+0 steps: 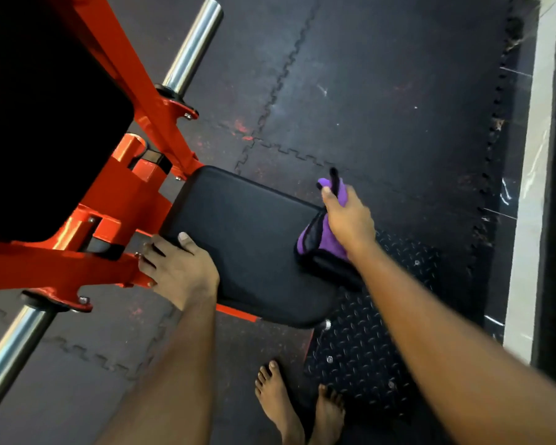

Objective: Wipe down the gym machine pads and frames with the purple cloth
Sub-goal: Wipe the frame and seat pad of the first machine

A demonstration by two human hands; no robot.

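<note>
The right grip [347,220] holds the purple cloth [324,239] bunched, with the thumb on top and the fingers curled round it. The cloth lies against the right edge of the black seat pad [254,232]. The left grip [177,271] clasps the left corner of the same pad: the thumb is on top and the fingers go down its side, just beside the orange frame [61,271]. A chrome bar [193,43] sticks out from the frame above the rubber floor [382,91]. Two bare feet [278,399] stand near a steel footplate [366,342].
</note>
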